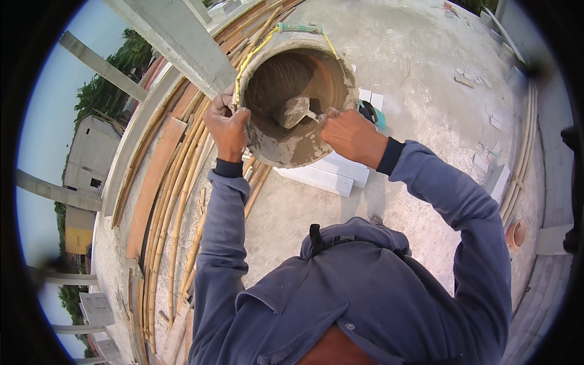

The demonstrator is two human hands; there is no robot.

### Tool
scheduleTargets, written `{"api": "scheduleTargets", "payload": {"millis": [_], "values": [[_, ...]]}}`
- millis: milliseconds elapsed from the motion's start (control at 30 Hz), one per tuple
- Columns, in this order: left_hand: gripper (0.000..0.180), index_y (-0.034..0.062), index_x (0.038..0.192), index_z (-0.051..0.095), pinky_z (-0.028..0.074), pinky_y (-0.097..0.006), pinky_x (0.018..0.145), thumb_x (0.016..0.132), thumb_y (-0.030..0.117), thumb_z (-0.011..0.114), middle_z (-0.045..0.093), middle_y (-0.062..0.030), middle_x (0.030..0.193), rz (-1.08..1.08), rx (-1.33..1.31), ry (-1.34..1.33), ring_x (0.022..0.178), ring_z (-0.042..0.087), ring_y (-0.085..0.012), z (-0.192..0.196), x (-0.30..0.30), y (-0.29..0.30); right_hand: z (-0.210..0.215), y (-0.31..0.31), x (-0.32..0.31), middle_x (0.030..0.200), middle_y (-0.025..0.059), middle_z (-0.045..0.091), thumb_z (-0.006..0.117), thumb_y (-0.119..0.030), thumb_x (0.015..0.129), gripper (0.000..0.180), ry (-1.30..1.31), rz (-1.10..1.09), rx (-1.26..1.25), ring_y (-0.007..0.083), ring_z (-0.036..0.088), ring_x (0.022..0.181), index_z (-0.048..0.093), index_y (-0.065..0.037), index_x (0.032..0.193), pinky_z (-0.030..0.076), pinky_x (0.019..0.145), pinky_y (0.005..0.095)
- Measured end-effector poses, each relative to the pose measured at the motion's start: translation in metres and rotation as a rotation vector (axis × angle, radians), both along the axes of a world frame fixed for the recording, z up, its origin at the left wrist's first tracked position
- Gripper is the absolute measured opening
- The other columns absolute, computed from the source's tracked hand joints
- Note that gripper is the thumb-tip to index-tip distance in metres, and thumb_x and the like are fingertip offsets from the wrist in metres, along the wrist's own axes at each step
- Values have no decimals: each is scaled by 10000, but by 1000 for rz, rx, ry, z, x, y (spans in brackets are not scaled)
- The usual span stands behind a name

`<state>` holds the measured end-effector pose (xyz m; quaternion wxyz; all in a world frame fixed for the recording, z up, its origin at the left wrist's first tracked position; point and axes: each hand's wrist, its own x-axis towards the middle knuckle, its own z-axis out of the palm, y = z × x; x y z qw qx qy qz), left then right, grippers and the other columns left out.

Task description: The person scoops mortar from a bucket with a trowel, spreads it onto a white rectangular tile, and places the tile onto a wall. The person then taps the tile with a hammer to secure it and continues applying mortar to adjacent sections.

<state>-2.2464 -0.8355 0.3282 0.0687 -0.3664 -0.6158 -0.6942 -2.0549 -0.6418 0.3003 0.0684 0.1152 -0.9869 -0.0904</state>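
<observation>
The person is lifting a mortar-caked bucket (295, 97) up at chest height over the concrete floor (413, 79). The left hand (226, 126) and the right hand (350, 135) are each gripping opposite rim edges, fingers curled tight, probably to keep it level. A trowel (293, 111) is lying inside. White blocks (331, 173) are sitting below, bamboo poles (176, 201) alongside.

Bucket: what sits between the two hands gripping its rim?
Head view: between left hand and right hand lies the bucket's open mouth, with a mortar-caked trowel inside.
</observation>
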Motion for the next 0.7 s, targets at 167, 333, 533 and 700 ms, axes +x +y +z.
{"api": "scheduleTargets", "payload": {"millis": [167,333,533,700], "values": [[131,-18,801,593,490,-262,847,675,-30,628,690,-202,1270,-28,4,-13,915,608,-111,3,-4,0,-17,3,-27,1182,269,620,575,-72,879,524,174,-179,-44,328,706,963,512,114,1364,586,693,409],[162,-44,837,614,500,-299,933,676,-38,629,696,-200,1261,-16,37,36,1009,653,-158,7,-9,4,-30,14,-22,1139,282,645,556,-64,873,520,-22,-144,-50,348,715,944,530,109,1362,584,702,423],[138,-38,810,590,494,-301,949,678,-31,630,697,-213,1257,28,50,84,1027,656,-165,2,-11,7,-25,31,-35,1174,293,635,560,-75,891,454,383,-161,-172,340,718,899,568,77,1319,584,669,421],[133,-26,794,574,492,-295,946,675,-25,634,700,-213,1250,20,98,71,1034,642,-148,2,-15,13,-27,31,-40,1081,249,623,578,-102,895,434,113,-176,-127,349,703,831,573,100,1279,575,648,430]]}}
